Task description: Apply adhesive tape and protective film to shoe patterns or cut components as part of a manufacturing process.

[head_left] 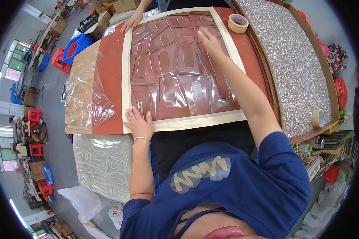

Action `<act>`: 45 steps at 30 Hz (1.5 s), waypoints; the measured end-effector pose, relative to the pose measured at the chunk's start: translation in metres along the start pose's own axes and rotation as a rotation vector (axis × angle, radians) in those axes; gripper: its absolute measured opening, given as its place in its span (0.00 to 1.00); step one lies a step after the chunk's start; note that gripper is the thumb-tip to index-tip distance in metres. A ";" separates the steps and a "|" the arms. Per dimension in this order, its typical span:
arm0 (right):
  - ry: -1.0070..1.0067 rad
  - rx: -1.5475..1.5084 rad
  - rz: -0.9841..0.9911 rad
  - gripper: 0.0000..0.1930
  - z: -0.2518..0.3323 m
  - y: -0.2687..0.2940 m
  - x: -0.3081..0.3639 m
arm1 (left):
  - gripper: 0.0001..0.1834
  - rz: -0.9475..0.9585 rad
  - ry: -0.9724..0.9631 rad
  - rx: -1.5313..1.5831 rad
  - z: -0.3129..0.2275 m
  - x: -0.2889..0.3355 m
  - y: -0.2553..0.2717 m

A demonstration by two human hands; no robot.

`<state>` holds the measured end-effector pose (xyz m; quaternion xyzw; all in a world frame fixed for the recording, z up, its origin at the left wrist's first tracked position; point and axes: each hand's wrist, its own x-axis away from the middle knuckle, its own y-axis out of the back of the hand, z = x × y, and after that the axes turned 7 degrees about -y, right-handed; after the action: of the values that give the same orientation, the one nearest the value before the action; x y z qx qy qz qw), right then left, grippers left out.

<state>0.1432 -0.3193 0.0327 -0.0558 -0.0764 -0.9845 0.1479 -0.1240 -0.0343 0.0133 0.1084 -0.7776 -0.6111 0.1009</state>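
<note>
A clear plastic sheet (169, 81) with several long cut-out shapes lies flat on a red-brown board (111, 85). Cream strips (195, 120) frame the sheet along its edges. My left hand (139, 124) rests on the near left corner of this frame, its fingers spread. Farther off, my right hand (210, 43) reaches over the sheet's far right part with fingers stretched out; whether it touches the plastic I cannot tell. Across the table, a co-worker's hand (133, 20) rests at the frame's far left corner.
A roll of tape (238, 23) sits at the board's far right. To the right stands a tray of silver glitter (295, 59) with another tape roll (318, 118). Loose clear film (101, 105) covers the left side. Below left lies a stack of cut plastic sheets (103, 163).
</note>
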 end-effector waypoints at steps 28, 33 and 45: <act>-0.041 1.012 0.396 0.36 0.028 0.039 0.089 | 0.39 -0.033 -0.636 -0.072 -0.102 0.019 -0.031; -0.066 1.198 -0.120 0.38 -0.016 0.023 0.054 | 0.39 -0.028 -0.647 -0.094 -0.103 0.020 -0.029; 0.358 1.249 -0.278 0.12 -0.034 0.073 0.012 | 0.42 -0.158 -0.660 0.083 -0.102 0.028 -0.031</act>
<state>0.1513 -0.3974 0.0111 0.2152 -0.6132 -0.7592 0.0347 -0.1201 -0.1441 0.0071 -0.0312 -0.7817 -0.5869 -0.2084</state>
